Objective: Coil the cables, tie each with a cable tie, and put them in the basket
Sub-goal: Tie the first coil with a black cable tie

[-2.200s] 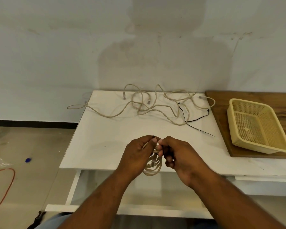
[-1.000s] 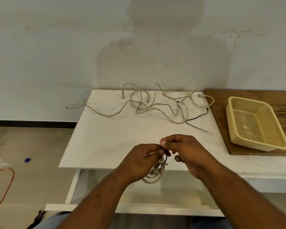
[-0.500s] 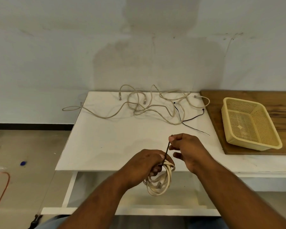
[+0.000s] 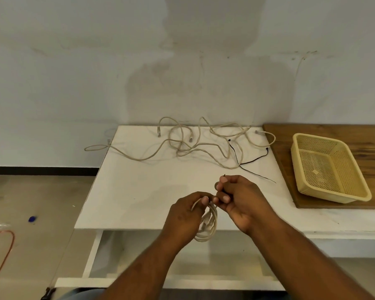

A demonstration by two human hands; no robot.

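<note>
One beige coiled cable hangs at the white table's near edge, gripped in your left hand; your right hand pinches a thin black cable tie above it. Likely light and springy: hold across all loops. Loose beige cables lie beyond; the yellow mesh basket stands unobstructed at right.

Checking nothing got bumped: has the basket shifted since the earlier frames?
No. The basket sits in the same spot on the wooden board, near its front edge.
</note>
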